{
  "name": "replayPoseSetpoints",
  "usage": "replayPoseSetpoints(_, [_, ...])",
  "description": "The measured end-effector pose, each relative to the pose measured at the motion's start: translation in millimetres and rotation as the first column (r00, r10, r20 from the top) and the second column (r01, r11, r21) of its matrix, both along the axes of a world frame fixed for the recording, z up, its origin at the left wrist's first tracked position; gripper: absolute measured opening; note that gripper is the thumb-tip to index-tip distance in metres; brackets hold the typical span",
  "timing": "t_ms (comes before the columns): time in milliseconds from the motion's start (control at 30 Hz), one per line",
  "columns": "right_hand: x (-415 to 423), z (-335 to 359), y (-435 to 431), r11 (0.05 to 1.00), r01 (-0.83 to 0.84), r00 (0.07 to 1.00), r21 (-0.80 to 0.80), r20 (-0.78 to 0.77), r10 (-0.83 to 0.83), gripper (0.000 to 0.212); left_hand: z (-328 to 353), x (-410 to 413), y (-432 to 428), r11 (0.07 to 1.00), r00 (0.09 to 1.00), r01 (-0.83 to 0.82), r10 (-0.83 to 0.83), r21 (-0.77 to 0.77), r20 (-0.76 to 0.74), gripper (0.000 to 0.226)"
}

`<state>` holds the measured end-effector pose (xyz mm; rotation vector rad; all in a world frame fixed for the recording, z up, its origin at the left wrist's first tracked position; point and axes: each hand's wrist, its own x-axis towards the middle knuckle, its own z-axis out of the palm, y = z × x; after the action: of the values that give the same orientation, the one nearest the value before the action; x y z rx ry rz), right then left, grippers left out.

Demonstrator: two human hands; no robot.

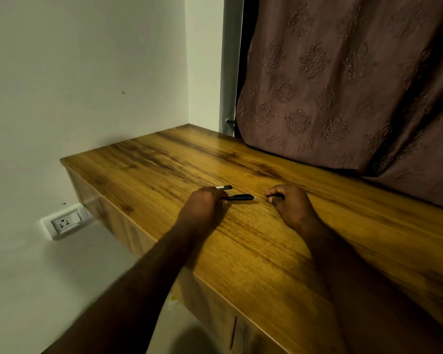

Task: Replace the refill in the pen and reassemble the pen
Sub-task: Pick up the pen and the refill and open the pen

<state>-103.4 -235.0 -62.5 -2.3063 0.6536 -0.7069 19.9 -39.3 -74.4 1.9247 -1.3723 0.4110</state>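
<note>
Two black pen pieces lie close together on the wooden table (253, 246). The farther black pen piece (225, 187) has a pale label and sticks out past my left hand's fingers. The nearer black pen piece (239, 198) has a pale tip that points right. My left hand (202, 204) is closed over the left ends of both pieces. My right hand (285, 201) rests on the table a short gap to the right of the pale tip. Its fingers are curled and pinched together. A small dark speck shows at the fingertips, and I cannot make out what it is.
A patterned brown curtain (343, 93) hangs over the table's far right side. A white wall (87, 72) stands to the left, with a wall socket (64, 223) low beside the table. The table's left edge drops off next to my left forearm.
</note>
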Motion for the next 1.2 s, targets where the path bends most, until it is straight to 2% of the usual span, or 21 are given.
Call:
replayPoseSetpoints(300, [0.0, -1.2, -0.5, 1.0, -0.006, 1.0, 0.027, 0.018, 0.005, 0.019, -1.2, 2.9, -2.0, 1.0, 0.999, -0.023, 0.022, 0.009, 0.033, 0.032])
replayPoseSetpoints(667, [0.9, -4.5, -2.1, 0.996, 0.005, 0.999, 0.084, 0.049, -0.009, 0.022, 2.4, -0.5, -1.0, 1.0, 0.997, -0.002, 0.003, -0.007, 0.073, 0.035])
replayPoseSetpoints(833, [-1.6, 0.1, -0.2, 0.986, 0.112, 0.972, 0.121, 0.192, -0.134, 0.012, 1.9, 0.5, -0.9, 1.0, 0.998, -0.003, 0.004, -0.014, 0.069, 0.038])
replayPoseSetpoints(900, [-3.4, 1.8, 0.6, 0.981, 0.137, 0.952, 0.14, 0.256, -0.17, 0.004, 3.0, -0.6, -0.2, 1.0, 0.997, 0.003, -0.002, -0.017, 0.074, 0.032])
replayPoseSetpoints(1000, [-5.4, 6.6, 8.4, 0.945, -0.008, 0.935, 0.328, 0.339, -0.11, 0.013, 4.8, -3.6, 0.8, 0.999, 0.996, 0.02, -0.016, -0.037, 0.089, 0.026])
replayPoseSetpoints(1067, [-7.0, 11.2, 17.4, 0.902, -0.095, 0.943, 0.422, 0.328, -0.055, 0.016, 4.7, -4.0, 0.7, 0.999, 0.996, 0.024, -0.02, -0.041, 0.084, 0.028])
replayPoseSetpoints(1200, [-8.0, 13.2, 27.0, 0.845, -0.231, 0.947, 0.482, 0.31, 0.082, 0.006, 2.8, -3.7, -0.6, 0.999, 0.998, -0.007, 0.01, -0.049, 0.067, 0.027])
